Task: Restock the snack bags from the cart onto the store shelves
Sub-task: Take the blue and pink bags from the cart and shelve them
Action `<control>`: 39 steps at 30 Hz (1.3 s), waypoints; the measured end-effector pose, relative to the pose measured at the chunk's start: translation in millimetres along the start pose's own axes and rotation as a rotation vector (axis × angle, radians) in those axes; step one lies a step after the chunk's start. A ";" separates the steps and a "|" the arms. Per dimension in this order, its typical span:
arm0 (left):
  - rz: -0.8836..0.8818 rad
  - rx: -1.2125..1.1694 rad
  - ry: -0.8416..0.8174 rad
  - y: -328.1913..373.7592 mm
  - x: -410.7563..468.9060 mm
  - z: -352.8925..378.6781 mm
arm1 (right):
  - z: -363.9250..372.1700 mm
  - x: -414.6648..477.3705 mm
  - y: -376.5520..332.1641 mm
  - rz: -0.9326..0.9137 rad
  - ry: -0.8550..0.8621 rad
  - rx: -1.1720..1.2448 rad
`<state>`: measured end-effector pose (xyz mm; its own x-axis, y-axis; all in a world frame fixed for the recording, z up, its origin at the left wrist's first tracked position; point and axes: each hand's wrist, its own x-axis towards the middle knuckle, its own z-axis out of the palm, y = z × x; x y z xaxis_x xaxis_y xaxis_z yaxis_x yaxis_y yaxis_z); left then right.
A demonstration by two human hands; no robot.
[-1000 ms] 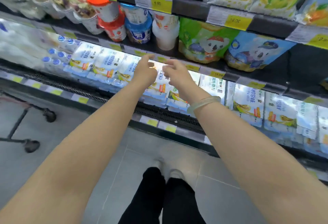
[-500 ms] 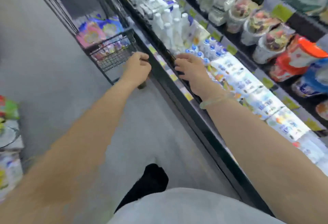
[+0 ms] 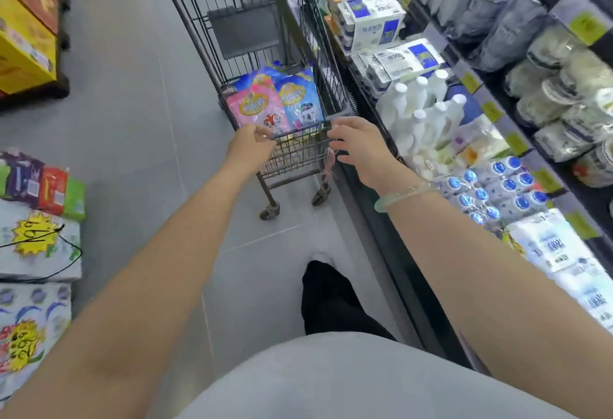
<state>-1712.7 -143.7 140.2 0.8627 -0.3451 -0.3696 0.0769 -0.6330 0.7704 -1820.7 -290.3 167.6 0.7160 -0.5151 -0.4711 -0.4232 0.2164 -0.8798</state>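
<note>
The snack bags (image 3: 275, 103) stand in the cart (image 3: 298, 153), past its near rim. The right hand (image 3: 360, 148) is spread and empty. Whether the left hand (image 3: 250, 148) grips the rim, I cannot tell. It is best to reach over and lift one bag by its top.

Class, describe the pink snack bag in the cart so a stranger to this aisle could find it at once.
Find the dark wire shopping cart parked in the aisle beside the chilled shelves. In its basket, the pink snack bag sits nearest the left side. The blue snack bag beside it has a similar badge, so colour settles it.
</note>
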 end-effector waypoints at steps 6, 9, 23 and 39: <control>-0.068 0.007 0.012 13.7 100.4 -15.1 | 23.2 109.0 -34.2 0.056 -0.054 -0.071; -0.092 0.040 0.003 20.6 144.4 -18.7 | 35.3 156.8 -47.7 0.085 -0.052 -0.097; -0.249 0.115 -0.094 16.0 360.9 -25.4 | 79.9 347.7 -91.8 0.145 0.057 -0.126; -0.339 0.276 -0.105 -34.4 462.5 15.0 | 84.7 433.2 -27.3 0.403 0.086 -0.047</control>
<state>-1323.8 -291.9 -65.0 0.7555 -0.1452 -0.6389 0.1983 -0.8787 0.4342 -1451.9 -449.1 -17.8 0.4396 -0.4650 -0.7685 -0.6864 0.3779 -0.6213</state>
